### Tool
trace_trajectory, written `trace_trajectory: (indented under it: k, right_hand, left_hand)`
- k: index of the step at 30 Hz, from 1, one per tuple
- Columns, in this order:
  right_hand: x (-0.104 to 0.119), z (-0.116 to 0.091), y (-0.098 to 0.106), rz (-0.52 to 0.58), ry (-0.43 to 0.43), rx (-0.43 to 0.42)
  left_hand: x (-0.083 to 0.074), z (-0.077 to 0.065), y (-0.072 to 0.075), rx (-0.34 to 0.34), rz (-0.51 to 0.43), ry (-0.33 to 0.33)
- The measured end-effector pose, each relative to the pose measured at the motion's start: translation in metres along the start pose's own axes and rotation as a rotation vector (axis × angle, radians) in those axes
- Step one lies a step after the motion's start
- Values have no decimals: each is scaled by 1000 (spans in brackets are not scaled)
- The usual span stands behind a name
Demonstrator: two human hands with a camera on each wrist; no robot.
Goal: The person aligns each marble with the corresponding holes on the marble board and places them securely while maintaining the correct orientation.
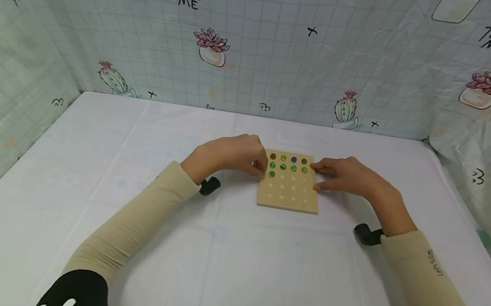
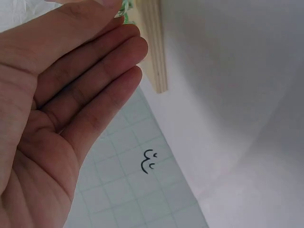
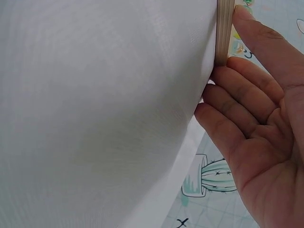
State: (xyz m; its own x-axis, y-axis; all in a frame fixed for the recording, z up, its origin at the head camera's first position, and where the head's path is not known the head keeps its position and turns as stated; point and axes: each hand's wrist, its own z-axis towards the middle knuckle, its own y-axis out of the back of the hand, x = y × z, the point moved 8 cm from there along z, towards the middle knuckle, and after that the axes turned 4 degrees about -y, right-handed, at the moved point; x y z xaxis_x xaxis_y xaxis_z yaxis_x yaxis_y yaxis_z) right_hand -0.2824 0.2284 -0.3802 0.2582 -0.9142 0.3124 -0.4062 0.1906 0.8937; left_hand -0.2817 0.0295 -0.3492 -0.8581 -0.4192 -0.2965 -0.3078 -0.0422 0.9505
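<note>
A square wooden board (image 1: 287,205) with rows of round hollows lies on the white table. Glass marbles fill hollows in its two far rows, including a blue marble (image 1: 294,159), and one green marble (image 1: 272,174) sits at the left of the third row. At the board's left edge, my left hand (image 1: 236,154) pinches a clear-green glass marble (image 2: 124,8), mostly hidden by the fingertips. My right hand (image 1: 349,176) holds the board's right edge, its thumb by the top face and its fingers against the side (image 3: 223,35).
White cloth (image 1: 228,267) covers the table around the board. A patterned curtain (image 1: 263,34) with printed plants stands behind and along both sides. Black wrist cameras sit under the left wrist (image 1: 210,186) and right wrist (image 1: 367,235).
</note>
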Motion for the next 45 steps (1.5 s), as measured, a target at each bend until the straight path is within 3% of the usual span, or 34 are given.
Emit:
trace_trajectory:
  k: [7,20,25,31,37,45]
  right_hand:
    - [0,1,0,-1,-7,6]
    - [-1,3,-2,4,-9,18]
    - [0,3,-2,-4,-15,27]
    - [-1,1,1,-20,-8,21]
    - [0,1,1,-13,18,13]
    - [-2,1,1,-8,3,19]
  left_hand:
    - [-9,4,7,-36,-5,-45]
    - [-15,28,16,-57,13,17]
    - [-10,34,15,-56,-22,67]
    - [-9,41,12,-61,-63,71]
    - [-6,44,4,-28,-42,125]
    - [-7,51,-1,-21,-37,143]
